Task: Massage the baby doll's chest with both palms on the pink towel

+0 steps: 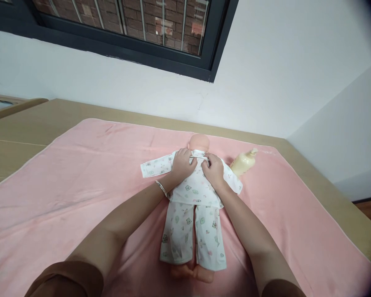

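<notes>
A baby doll lies on a pink blanket with its bald head toward the wall and its feet toward me. It wears a white printed pajama top and matching pajama pants. Near the neckline, my left hand is closed on the top's fabric, with a bracelet on that wrist. My right hand pinches the same fabric a little to the right, and a narrow fold stretches between both hands. The sleeves spread out to either side. My fingers partly cover the chest area.
The pink blanket covers most of a wooden surface. A pale yellow pump bottle lies on its side by the doll's right-hand sleeve. Behind are a white wall and a dark-framed window.
</notes>
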The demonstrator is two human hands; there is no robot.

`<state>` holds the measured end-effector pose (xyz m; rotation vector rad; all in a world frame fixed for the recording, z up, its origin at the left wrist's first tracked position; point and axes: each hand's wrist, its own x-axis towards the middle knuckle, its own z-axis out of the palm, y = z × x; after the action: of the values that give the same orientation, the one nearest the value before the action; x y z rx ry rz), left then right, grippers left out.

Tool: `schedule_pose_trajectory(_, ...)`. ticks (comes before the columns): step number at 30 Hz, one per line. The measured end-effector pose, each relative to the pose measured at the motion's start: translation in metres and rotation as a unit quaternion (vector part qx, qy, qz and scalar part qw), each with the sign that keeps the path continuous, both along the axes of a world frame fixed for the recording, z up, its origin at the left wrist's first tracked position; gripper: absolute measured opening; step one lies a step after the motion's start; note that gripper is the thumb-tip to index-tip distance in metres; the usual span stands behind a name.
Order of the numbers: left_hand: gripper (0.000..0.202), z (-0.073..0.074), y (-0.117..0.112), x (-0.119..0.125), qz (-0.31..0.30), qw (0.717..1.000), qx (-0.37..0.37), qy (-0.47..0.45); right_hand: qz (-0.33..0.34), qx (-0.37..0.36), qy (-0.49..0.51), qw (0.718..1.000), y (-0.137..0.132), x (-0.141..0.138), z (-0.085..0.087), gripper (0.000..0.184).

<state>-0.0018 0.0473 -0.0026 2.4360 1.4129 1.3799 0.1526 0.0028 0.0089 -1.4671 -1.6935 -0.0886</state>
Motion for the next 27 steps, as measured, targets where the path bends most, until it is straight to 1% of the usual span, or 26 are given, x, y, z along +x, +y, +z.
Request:
schedule_pose_trajectory(13,0.002,0.0035,-0.0029,-0.0011,-0.017,1.000,-0.018,0.005,0.016,-0.017,-0.004,1.000,-0.0010,-0.0011,0.0042,0.033)
schedule_pose_trajectory(17,0.005,0.0036,-0.0034,-0.0009,-0.017,1.000,-0.014,0.005,0.021,-0.012,-0.006,1.000,-0.0002,-0.0006,0.0035,0.034)
schedule_pose_trajectory(27,0.017,0.0064,-0.0032,-0.0003,-0.034,0.999,-0.042,0.001,0.032,-0.024,-0.029,0.999,0.0045,0.0028,-0.0003,0.041)
